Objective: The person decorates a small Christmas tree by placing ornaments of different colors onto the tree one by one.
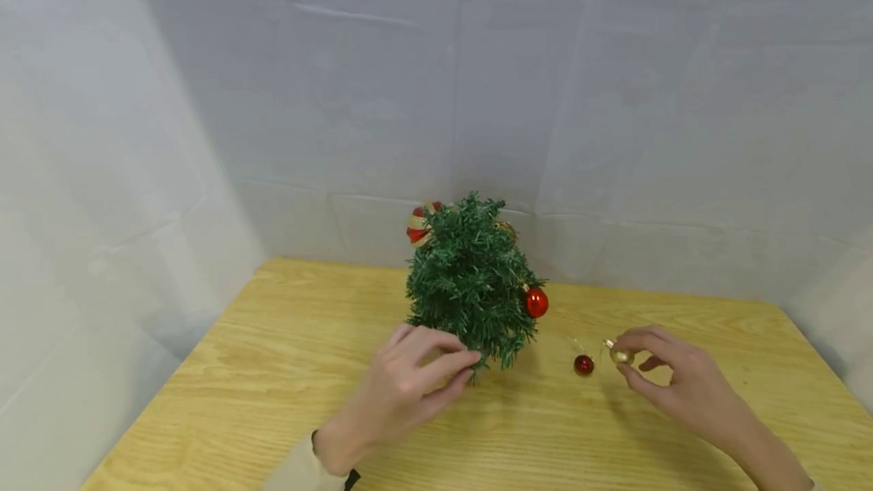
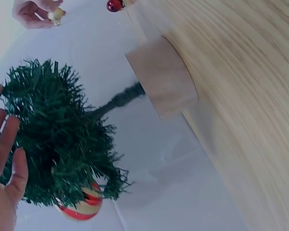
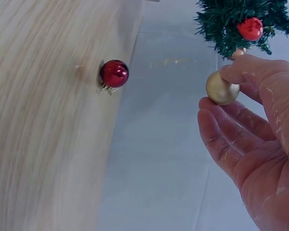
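Observation:
A small green artificial Christmas tree (image 1: 470, 286) stands on the table, its trunk in a light brown round base (image 2: 164, 79). My left hand (image 1: 419, 373) is at its near lower side, thumb and forefinger pinching a branch tip. My right hand (image 1: 671, 373) holds a small gold bauble (image 3: 222, 88) between thumb and fingers, above the table right of the tree. A thin hanging loop shows by the bauble's cap. Beside it, on the tabletop, lies a dark red bauble (image 1: 583, 365).
A bright red bauble (image 1: 536, 302) hangs on the tree's right side. A larger red-and-gold striped bauble (image 1: 419, 227) is at its upper left, and a gold ornament (image 1: 506, 229) is partly hidden at upper right. White cloth (image 1: 382, 97) backs the wooden table (image 1: 273, 339).

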Available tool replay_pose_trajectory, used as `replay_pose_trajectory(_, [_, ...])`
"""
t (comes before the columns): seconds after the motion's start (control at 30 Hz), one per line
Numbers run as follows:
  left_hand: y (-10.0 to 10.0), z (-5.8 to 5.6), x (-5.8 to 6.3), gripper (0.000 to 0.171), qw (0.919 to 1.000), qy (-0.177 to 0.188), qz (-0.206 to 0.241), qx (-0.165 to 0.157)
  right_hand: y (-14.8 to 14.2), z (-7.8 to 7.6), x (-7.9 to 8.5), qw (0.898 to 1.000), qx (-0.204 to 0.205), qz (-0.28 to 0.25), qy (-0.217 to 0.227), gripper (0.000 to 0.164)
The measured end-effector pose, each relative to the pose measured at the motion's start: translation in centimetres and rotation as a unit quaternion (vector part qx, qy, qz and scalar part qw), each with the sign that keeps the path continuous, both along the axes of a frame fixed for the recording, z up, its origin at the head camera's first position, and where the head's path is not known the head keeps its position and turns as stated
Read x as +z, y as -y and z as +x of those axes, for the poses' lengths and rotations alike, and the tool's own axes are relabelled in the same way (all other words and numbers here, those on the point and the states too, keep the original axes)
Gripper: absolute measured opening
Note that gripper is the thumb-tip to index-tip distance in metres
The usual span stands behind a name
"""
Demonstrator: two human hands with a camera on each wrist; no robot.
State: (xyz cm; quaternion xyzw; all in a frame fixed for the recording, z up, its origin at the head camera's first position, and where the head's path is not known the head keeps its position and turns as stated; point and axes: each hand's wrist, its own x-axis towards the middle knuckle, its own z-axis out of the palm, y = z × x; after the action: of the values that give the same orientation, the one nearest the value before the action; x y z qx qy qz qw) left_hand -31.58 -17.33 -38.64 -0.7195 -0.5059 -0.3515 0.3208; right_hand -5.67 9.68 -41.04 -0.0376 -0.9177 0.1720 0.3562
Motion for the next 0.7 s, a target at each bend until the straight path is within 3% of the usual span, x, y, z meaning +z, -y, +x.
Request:
replay_pose_trajectory(0.13, [0.2, -0.7, 0.2, 0.014, 0.9997, 0.008, 0.023, -0.002, 0.4, 0.1, 0.3, 1.0, 0.013, -0.002, -0.017, 0.051])
replay_pose_trajectory(0.3, [0.4, -1.3, 0.5, 0.012, 0.9988, 0.027, 0.032, 0.026, 0.8, 0.2, 0.8, 0.999, 0.022, 0.006, -0.023, 0.049])
replay_pose_trajectory(0.47, [0.2, -1.7, 0.6, 0.027, 0.9979, 0.028, 0.024, 0.053, 1.4, 0.3, 1.2, 0.999, 0.04, -0.008, -0.023, 0.049])
replay_pose_trajectory(0.7, [0.1, -1.9, 0.5, 0.028, 0.9966, 0.032, 0.015, 0.074, 2.3, 0.1, 1.8, 0.997, 0.064, -0.003, -0.046, 0.05])
